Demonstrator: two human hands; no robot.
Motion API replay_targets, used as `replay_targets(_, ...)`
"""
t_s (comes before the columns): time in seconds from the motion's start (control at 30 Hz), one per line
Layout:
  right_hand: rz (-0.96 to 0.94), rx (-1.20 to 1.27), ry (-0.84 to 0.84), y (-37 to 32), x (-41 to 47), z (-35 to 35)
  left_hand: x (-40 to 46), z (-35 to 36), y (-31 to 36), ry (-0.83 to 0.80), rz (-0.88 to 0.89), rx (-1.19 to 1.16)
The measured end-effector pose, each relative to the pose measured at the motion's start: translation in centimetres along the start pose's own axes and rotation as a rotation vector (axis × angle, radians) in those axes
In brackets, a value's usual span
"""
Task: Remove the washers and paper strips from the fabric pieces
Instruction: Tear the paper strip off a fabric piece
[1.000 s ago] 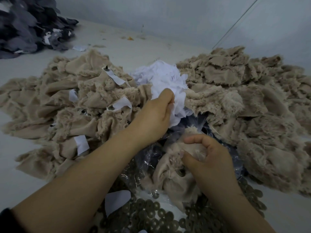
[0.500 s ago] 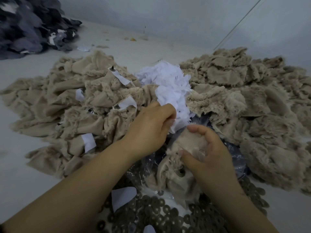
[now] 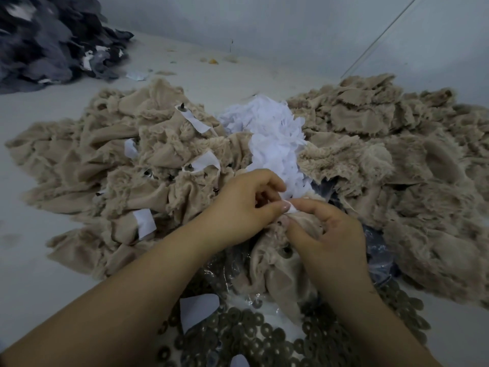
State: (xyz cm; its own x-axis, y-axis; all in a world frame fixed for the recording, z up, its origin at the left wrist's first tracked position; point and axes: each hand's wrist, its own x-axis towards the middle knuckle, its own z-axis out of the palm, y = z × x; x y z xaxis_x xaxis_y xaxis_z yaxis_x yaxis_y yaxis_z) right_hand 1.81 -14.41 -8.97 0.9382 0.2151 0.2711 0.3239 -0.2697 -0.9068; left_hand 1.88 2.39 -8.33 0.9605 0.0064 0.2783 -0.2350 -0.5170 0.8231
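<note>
A small white paper strip [image 3: 292,208] is pinched between the thumb and curled fingers of the left hand [image 3: 244,205], just above a beige fleecy fabric piece [image 3: 275,260]. That piece is gripped from the right by the right hand [image 3: 328,234], whose fingers are curled into the cloth; one dark washer [image 3: 286,252] is seen on it below the fingers. Much of the strip is hidden by the fingertips. Loose washers [image 3: 238,337], too many to count, are spread at the lower edge, partly cut off, over clear plastic film [image 3: 219,276]. Behind the hands a heap of white paper strips [image 3: 270,136] is piled between two beige fabric heaps, left [image 3: 105,160] and right [image 3: 397,154]. About five strips remain attached in the left heap. A dark grey fabric pile [image 3: 45,41], blurred, lies on the pale bench [image 3: 39,260] at far left.
</note>
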Motion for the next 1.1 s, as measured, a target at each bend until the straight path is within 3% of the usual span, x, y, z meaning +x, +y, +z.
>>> replay_targets(0.2, -0.038, -0.06, 0.035, -0.3, -1.3, -0.6, -0.7, -0.5, 0.3, -0.092, -0.017, 0.034)
replay_targets(0.37, -0.075, -0.106, 0.045, -0.3, -2.0, -0.1, -1.4, -0.3, 0.0, 0.086, -0.009, -0.019)
replay_targets(0.47, -0.086, -0.096, 0.028, -0.3, -2.1, 0.2, -1.6, -0.6, -0.3, -0.112, -0.017, -0.082)
replay_targets(0.53, -0.103, -0.103, 0.02, -0.2, -2.3, 0.2, -1.5, -0.5, -0.5, -0.205, 0.029, -0.001)
replay_targets(0.6, -0.129, -0.108, 0.03, -0.1, -2.4, 0.2, -1.2, -0.3, -0.4, -0.131, 0.08, 0.094)
replay_targets(0.77, -0.14, -0.098, 0.047, 0.1, -2.3, 0.5, 0.9, -0.7, 0.0, 0.251, 0.16, 0.252)
replay_targets(1.1, -0.086, -0.117, 0.008, 0.4, -1.7, 0.3, -0.6, 1.2, -1.2, 0.137, 0.326, 0.227)
